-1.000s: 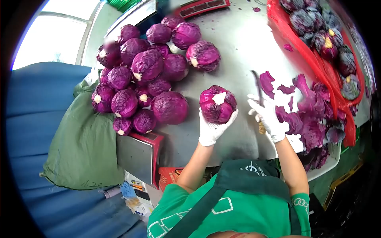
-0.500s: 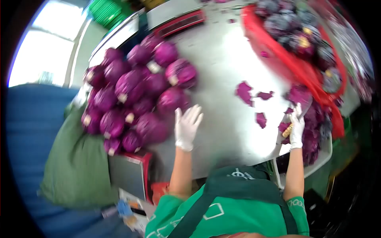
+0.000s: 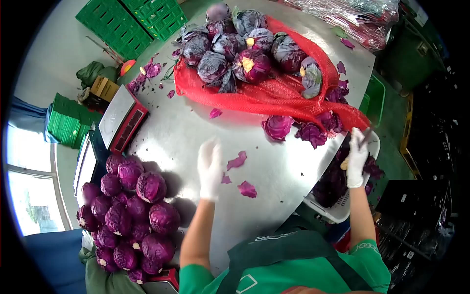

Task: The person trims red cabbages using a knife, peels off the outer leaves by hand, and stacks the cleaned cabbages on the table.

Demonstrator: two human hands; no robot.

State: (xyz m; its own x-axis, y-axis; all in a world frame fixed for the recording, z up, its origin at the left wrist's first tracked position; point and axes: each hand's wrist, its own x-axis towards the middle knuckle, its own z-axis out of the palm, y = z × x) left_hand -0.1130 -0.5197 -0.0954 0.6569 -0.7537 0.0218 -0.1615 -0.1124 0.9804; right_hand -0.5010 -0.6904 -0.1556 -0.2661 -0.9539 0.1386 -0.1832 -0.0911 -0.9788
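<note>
My left hand (image 3: 209, 166), in a white glove, is over the metal table with its fingers stretched out and nothing in it. Loose purple leaf pieces (image 3: 247, 189) lie just right of it. To its lower left is a pile of trimmed red cabbages (image 3: 164, 218). My right hand (image 3: 358, 159), also gloved, is closed on a knife; its tan handle (image 3: 344, 164) shows beside the palm, and the blade is blurred near the fingertips. Below that hand stands a white basket (image 3: 342, 211) holding dark purple leaves. Untrimmed red cabbages (image 3: 213, 67) rest on a red mesh bag (image 3: 230, 102) at the far side.
A red and white scale (image 3: 128, 125) sits at the table's left edge. Green crates (image 3: 115, 27) are stacked beyond it. Cabbage leaves (image 3: 277, 127) lie by the mesh bag. Wrapped goods (image 3: 352, 17) are at the back right, black boxes (image 3: 413, 206) at the lower right.
The view has turned to the right, so the cabbage pile now appears lower left and the mesh bag nearer the middle. My left hand is apart from the pile; my right still grips the knife.
</note>
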